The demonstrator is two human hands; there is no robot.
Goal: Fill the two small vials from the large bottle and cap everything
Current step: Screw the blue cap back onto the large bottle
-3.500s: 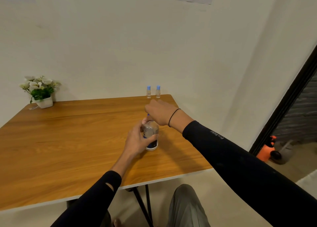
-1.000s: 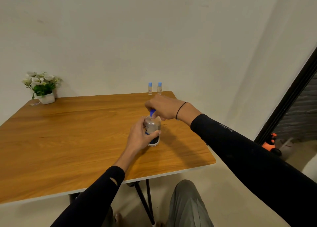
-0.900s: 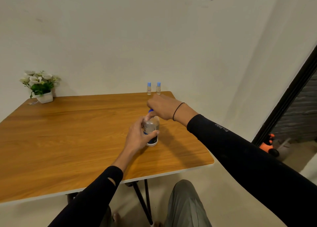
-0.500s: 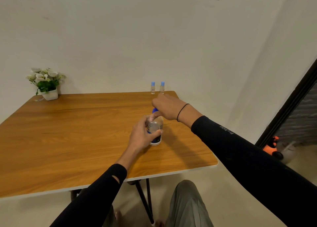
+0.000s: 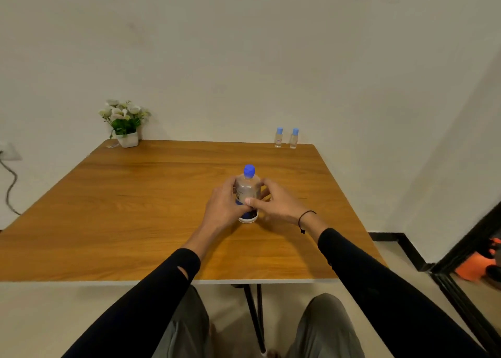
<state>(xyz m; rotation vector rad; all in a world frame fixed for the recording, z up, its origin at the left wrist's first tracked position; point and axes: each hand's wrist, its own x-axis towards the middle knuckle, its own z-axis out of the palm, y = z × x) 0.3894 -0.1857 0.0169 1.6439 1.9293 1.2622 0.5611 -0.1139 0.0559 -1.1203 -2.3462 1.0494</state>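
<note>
**Both hands wrapping the capped bottle**

The left hand (image 5: 223,208) is curling around the large bottle (image 5: 247,195) mid-table, the right hand (image 5: 276,203) closing on its other side. It's looking light, smooth, squeezable plastic; the waist is the safest hold. Both vials (image 5: 286,138) are standing capped at the wooden table (image 5: 135,208)'s far edge, by a white wall.

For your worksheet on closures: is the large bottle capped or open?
Capped: the blue cap sits on the large bottle, which stands upright.
</note>
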